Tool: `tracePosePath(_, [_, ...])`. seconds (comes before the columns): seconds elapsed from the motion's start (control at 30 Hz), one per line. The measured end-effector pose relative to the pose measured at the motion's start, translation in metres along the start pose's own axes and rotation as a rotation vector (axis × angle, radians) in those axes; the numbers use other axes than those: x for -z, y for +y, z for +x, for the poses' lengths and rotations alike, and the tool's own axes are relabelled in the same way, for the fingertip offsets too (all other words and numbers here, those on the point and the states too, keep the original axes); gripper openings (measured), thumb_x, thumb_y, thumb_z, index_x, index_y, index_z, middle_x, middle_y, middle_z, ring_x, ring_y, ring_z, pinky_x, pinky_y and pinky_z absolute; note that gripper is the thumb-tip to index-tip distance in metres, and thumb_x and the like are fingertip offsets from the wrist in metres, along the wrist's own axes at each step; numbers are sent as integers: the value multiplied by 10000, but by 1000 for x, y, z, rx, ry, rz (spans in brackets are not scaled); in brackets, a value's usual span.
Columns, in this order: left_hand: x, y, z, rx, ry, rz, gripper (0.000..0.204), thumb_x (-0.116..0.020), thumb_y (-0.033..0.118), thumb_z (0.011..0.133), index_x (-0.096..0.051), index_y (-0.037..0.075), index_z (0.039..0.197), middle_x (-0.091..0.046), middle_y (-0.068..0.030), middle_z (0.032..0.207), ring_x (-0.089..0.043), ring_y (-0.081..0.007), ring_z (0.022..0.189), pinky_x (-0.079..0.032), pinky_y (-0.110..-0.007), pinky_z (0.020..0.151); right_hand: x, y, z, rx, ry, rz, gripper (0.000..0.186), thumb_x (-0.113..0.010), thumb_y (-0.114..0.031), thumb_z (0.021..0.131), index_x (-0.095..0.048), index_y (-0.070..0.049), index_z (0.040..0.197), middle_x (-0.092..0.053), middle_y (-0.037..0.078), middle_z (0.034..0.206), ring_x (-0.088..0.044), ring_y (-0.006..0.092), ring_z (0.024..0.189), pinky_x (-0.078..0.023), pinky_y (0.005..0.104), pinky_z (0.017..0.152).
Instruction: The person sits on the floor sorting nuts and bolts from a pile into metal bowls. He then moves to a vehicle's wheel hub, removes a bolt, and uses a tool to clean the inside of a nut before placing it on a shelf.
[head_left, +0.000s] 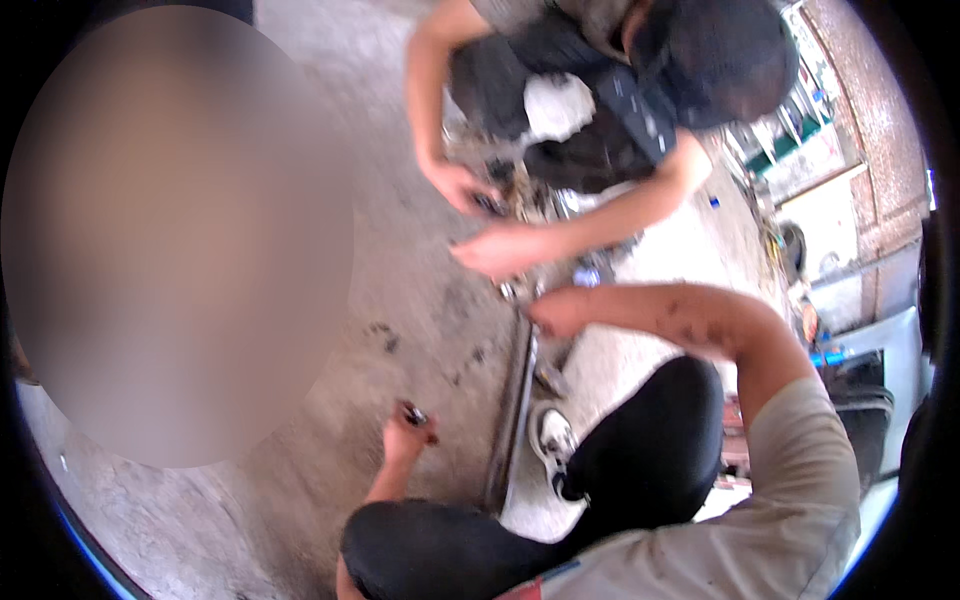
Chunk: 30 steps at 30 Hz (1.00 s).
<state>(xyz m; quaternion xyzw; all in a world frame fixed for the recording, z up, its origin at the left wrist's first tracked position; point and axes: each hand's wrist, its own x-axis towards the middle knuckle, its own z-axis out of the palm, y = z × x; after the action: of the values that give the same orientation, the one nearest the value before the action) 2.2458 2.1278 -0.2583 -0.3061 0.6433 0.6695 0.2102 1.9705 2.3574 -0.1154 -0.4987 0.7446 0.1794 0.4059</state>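
My left hand (405, 440) is low over the concrete floor, beside my left knee. Its fingers are closed around a small shiny metal part (416, 415), whose kind is too blurred to tell. My right hand (560, 311) reaches across to the far end of a long dark metal bar (516, 410), fingers bunched and pointing down. Whatever is under those fingers is hidden. Just left of them lie small shiny metal pieces (507, 291). Opposite me a co-worker crouches; one of their hands (465, 190) grips a dark object, and the other hand (500, 250) stretches close to mine.
A pile of metal parts (530, 200) lies in front of the co-worker. Beside the bar rests a greyish lump (550, 379), near my shoe (554, 438). Dark stains mark the concrete floor (400, 290). A blurred-out area covers the left side. Shelves (790, 140) stand at the far right.
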Motion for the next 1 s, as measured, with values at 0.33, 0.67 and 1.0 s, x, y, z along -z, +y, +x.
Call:
tracePosePath(0.33, [35,62,5,-99,-162,257,370,-740,211,769,-526,15,999,-639,-106,703,-679,-186,585,-539,-322,529,32,-75,98,114,289,108,211,-587,-168,722,-678,3,806,-663,197,822,-638,365,776,-506,469,683])
tracePosePath(0.67, [46,271,-81,-141,140,549,430,-744,307,767,-510,27,994,-592,-109,669,-620,-183,566,-483,-353,512,58,15,201,-79,524,296,205,-592,-223,743,-706,-88,847,-679,152,883,-644,332,813,-507,448,704])
tracePosePath(1.0, [-12,563,-50,-704,672,196,638,-647,186,821,-309,-99,1281,-595,-131,626,-545,-209,425,-434,-339,392,146,84,242,-204,883,877,388,-581,-377,835,-693,-23,725,-673,194,818,-649,351,824,-503,423,742])
